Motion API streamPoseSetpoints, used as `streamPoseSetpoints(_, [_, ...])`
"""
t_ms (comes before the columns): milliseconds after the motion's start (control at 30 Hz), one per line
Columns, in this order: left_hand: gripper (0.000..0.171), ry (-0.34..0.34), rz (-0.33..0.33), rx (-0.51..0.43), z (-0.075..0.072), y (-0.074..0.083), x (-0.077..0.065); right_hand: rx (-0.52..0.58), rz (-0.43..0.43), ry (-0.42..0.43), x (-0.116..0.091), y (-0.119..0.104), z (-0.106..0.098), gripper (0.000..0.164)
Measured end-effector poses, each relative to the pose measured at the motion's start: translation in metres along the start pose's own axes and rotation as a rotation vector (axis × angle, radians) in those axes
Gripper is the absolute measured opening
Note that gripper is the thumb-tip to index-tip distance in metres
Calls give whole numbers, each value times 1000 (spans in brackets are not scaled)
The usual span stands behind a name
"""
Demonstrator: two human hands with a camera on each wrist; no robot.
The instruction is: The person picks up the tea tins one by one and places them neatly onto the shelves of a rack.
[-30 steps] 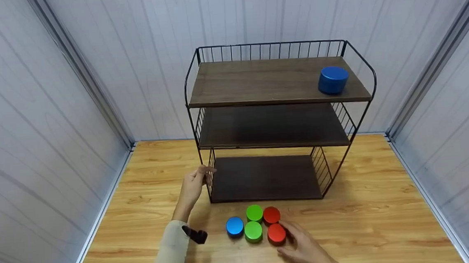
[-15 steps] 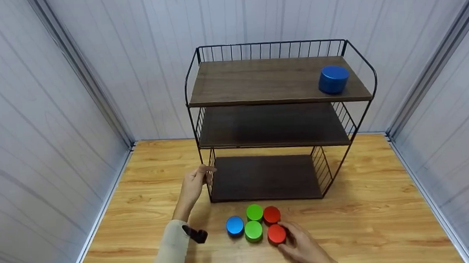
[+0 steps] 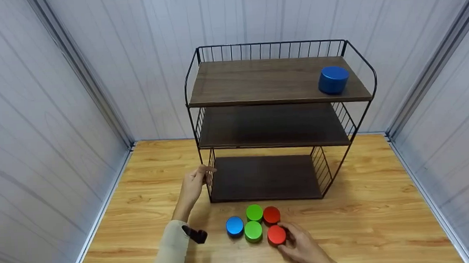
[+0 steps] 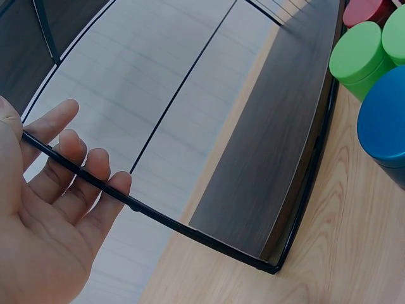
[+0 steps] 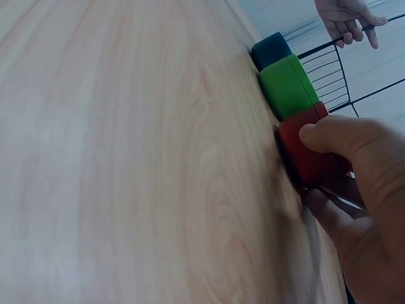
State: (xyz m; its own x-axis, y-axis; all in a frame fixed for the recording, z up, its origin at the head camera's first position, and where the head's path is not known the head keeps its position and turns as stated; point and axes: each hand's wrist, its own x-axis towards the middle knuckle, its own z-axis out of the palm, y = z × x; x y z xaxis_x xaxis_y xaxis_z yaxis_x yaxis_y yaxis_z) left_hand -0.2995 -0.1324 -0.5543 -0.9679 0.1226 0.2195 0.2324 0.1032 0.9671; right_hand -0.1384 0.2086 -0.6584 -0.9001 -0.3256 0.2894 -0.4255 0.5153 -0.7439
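Near the front of the tabletop, my right hand (image 3: 305, 247) grips the nearer red round tin (image 3: 276, 235), thumb on one side and fingers on the other. In the right wrist view the thumb presses the red tin's side, which sits at the wooden surface. A second red tin (image 3: 271, 215) stands just behind it. Two green tins (image 3: 253, 231) and a blue tin (image 3: 235, 226) are grouped to the left. My left hand (image 3: 193, 186) holds the left front post of the shelf rack; in the left wrist view its fingers curl round the black post (image 4: 202, 237).
A three-tier rack with dark wooden shelves (image 3: 266, 176) and black wire sides stands behind the tins. On the right of its top shelf sits a larger blue tin (image 3: 333, 80). Pale panelled walls (image 3: 90, 75) enclose the wooden tabletop (image 3: 388, 203).
My right thumb has closed in slightly against the nearer red tin. The left hand, rack and other tins stay where they were.
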Motion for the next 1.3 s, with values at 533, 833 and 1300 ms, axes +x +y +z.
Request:
streamPoseSetpoints(533, [48,10,-21,-14,1,3,0,-10,1,-25,1,-7,-7,56])
streamPoseSetpoints(833, [50,8,-4,-19,1,2,0,29,-67,10,3,-16,-11,56])
streamPoseSetpoints(1300, [51,5,-14,-17,1,2,-1,49,-46,-3,10,-37,-26,58])
